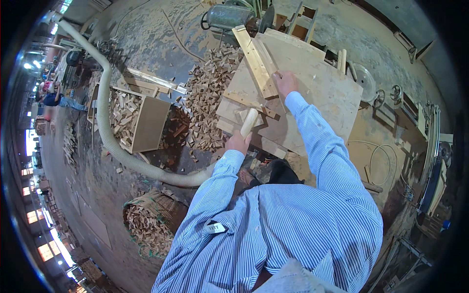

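Observation:
My left hand (238,142) is closed round a pale wooden piece (249,122) with a rounded end, at the near left edge of a flat wooden worktable (322,93). Beside that piece lie a small wooden block (243,115) and a narrow wooden bar (249,105) across the tabletop. Farther right, my right hand (287,83) is closed at the near end of a wooden strip (266,54). That strip runs alongside a longer yellowish board (255,63). My fingers partly hide where they meet the strip.
Many wooden offcuts (211,93) are heaped left of the worktable. A ribbed hose (104,102) curves past a box (150,124) of offcuts. A wicker basket (168,207) of scraps stands near left. A green motor (229,17) and a round blade (266,18) are at the far side.

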Motion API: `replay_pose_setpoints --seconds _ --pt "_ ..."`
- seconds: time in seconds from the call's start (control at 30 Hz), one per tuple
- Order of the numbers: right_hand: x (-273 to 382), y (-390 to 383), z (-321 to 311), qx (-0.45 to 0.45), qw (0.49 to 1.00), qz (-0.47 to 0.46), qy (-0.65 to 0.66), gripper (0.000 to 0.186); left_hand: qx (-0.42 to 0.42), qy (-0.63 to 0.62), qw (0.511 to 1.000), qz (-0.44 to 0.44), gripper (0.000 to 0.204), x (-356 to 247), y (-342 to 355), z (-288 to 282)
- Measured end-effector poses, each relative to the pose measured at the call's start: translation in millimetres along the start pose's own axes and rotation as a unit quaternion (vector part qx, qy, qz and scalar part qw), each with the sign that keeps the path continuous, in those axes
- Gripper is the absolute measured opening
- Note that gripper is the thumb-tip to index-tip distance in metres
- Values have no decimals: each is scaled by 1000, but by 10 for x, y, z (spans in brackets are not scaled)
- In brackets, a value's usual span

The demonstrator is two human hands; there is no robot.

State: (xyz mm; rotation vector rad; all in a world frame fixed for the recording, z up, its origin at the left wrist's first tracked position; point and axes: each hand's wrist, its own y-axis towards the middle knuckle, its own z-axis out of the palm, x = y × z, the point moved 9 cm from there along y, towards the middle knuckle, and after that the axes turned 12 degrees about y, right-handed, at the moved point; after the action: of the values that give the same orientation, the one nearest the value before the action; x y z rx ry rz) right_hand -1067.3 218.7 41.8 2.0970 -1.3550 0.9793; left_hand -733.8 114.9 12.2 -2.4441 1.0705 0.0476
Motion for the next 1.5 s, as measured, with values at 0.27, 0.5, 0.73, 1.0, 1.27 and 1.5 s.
replay_pose_setpoints --seconds 0.27,0.5,0.73,1.0,1.27,1.5 --pt "108 320 268 -15 1000 -5 13 31 -17 -3 1000 15 48 167 -75 105" --pt "72 615 301 -19 998 -21 48 31 8 9 1000 7 47 59 37 80" --pt "-73 1023 172 -22 999 -12 47 32 14 13 1000 5 46 -249 356 23" --pt "-140 1436 -36 -13 999 -12 47 31 19 28 999 1 48 -610 727 -30" --pt "-114 1362 -155 -22 999 -39 17 34 -12 22 1000 9 49 -713 760 -122" --pt "-93 970 -351 -33 999 -22 -31 41 -10 47 999 -4 50 -453 521 -49"
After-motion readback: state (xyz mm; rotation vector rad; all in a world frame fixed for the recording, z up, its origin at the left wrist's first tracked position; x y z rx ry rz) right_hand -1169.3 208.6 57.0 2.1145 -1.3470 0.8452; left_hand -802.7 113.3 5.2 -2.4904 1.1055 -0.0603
